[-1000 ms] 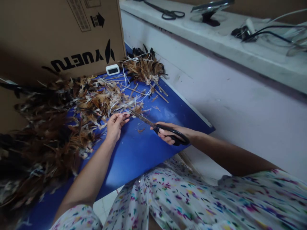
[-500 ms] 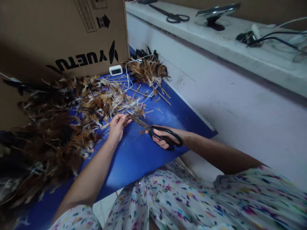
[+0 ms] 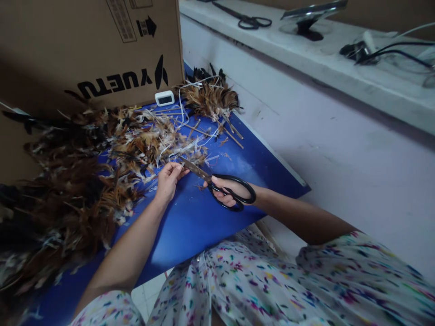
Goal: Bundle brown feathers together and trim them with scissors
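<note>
My right hand is closed around the black looped handles of a pair of scissors. Its dark blades point left, and their tips reach the fingers of my left hand. Thumb and fingertips of that left hand are pinched together over something small and pale, too fine to name. Just beyond both hands lies a loose heap of brown and white feathers on the blue tabletop.
A large cardboard box stands behind the feathers, with a small white digital timer before it. A feather bundle, thin sticks and white cord lie near the wall. More scissors and cables rest on the ledge.
My right hand has brought the scissors left, closer to my left fingertips, and the handle loops have spread apart. My left hand stays pinched in nearly the same place.
</note>
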{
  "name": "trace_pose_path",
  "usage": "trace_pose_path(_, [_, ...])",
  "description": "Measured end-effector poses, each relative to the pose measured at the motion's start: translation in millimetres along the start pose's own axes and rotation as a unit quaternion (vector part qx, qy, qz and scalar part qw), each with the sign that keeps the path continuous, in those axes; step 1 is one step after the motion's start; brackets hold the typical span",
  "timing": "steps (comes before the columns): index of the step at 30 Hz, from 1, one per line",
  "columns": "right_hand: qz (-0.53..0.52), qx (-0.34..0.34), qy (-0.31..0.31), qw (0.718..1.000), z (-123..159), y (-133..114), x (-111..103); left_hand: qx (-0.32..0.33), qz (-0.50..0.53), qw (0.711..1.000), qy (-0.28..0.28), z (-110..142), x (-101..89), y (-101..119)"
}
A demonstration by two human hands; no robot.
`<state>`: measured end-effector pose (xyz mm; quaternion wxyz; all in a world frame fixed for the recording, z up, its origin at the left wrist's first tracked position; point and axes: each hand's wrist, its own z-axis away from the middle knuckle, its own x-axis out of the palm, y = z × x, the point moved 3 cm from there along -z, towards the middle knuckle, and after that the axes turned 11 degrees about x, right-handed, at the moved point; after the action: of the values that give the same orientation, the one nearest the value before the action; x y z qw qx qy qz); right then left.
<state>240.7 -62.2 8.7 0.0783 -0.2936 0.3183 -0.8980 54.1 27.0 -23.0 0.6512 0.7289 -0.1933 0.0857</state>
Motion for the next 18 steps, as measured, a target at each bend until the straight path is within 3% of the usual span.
trace_pose_path(18, [0.075, -0.037, 0.04, 0.996, -1.0, -3.4, 4.3, -0.003, -0.018, 1.0, -0.002, 0.2, -0.4, -2.3])
